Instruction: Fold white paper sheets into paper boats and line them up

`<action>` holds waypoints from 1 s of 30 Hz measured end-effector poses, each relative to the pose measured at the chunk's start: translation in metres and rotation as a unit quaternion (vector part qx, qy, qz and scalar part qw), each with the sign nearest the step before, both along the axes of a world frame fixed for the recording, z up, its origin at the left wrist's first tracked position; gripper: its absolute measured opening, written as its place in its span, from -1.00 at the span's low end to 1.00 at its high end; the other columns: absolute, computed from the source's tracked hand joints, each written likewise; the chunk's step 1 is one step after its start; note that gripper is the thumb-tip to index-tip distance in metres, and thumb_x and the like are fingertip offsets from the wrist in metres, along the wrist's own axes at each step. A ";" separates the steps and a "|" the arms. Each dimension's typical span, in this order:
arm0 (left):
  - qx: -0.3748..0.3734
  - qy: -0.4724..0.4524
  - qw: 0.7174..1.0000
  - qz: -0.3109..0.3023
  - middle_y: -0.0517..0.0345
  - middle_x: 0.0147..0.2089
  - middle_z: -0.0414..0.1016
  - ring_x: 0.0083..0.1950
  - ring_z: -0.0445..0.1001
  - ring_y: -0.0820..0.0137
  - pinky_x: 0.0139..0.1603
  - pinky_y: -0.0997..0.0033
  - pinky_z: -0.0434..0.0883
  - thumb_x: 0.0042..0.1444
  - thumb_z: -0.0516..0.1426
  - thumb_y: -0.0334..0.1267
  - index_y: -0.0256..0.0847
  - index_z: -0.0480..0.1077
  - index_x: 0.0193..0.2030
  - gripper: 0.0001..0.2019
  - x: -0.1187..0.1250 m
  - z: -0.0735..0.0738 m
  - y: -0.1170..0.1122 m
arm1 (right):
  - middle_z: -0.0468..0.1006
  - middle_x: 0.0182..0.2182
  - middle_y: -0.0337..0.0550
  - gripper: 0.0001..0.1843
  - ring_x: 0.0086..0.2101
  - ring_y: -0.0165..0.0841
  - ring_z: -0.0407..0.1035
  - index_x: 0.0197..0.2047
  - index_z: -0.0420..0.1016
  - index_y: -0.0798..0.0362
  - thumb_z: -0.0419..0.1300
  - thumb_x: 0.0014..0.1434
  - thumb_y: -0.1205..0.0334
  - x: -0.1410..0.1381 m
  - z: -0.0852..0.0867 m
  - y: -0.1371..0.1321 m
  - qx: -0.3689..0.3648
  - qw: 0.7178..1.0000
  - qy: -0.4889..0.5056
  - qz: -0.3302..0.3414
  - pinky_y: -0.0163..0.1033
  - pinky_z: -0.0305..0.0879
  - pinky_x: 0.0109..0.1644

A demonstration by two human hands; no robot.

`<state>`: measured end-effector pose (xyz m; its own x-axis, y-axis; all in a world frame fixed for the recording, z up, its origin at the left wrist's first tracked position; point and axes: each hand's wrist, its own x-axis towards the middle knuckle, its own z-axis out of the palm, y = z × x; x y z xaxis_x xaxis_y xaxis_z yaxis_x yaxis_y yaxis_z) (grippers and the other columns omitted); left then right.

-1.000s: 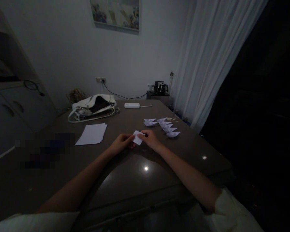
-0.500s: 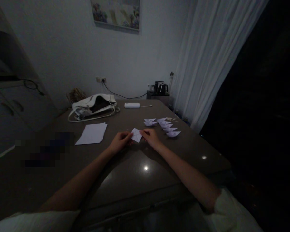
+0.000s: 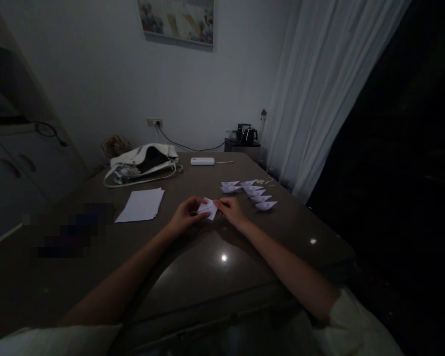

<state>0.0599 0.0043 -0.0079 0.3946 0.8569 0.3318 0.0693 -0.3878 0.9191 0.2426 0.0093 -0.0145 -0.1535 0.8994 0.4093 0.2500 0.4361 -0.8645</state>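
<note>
Between my two hands, just above the table, is a small folded piece of white paper [image 3: 209,208]. My left hand [image 3: 187,215] grips its left side, thumb at the lower edge and index finger at the upper one. At the paper's right corner, my right hand [image 3: 231,210] pinches it between thumb and fingers. Several folded paper boats [image 3: 264,198] stand in a cluster beyond my right hand. To the left lies a stack of white paper sheets [image 3: 140,204].
On the table [image 3: 193,277], a white handbag [image 3: 144,163] lies at the back left and a white power bank [image 3: 202,161] with a short cable at the back. Small scraps [image 3: 261,182] lie by the boats. A black kettle [image 3: 249,135] stands beyond the far edge, near a white curtain [image 3: 311,99].
My left thumb and index finger have spread to the lower and upper edges of the folded paper, which has turned slightly. My right hand stays almost where it was.
</note>
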 end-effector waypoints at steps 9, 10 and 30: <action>-0.031 -0.049 0.997 0.052 0.09 -0.25 0.51 -0.25 0.48 0.31 -0.18 0.29 0.41 -0.27 0.34 -0.05 -0.27 0.33 -0.25 -0.51 -0.001 0.002 0.003 | 0.35 -0.64 -0.25 -0.56 -0.64 -0.50 0.17 -0.52 0.36 0.12 0.09 0.08 -0.12 -0.003 0.002 -0.001 -0.059 0.996 0.073 -0.005 -0.38 0.08 -0.60; -0.032 -0.052 0.997 0.054 0.09 -0.24 0.50 -0.25 0.48 0.31 -0.18 0.29 0.41 -0.27 0.34 -0.06 -0.27 0.33 -0.25 -0.52 -0.001 0.002 0.003 | 0.35 -0.63 -0.25 -0.60 -0.64 -0.50 0.18 -0.50 0.37 0.12 0.12 0.07 -0.08 -0.003 0.002 -0.002 -0.061 0.995 0.085 -0.004 -0.39 0.08 -0.60; 0.048 0.073 0.995 0.057 0.01 -0.15 0.47 -0.37 0.45 0.38 -0.35 0.40 0.40 -0.03 0.20 -0.06 -0.28 0.26 0.16 -0.39 -0.004 -0.003 0.004 | 0.57 -0.36 -0.09 -0.72 -0.45 -0.40 0.40 -0.23 0.52 0.13 0.23 -0.02 0.17 -0.001 -0.002 0.001 -0.058 0.993 0.097 0.018 -0.38 0.24 -0.49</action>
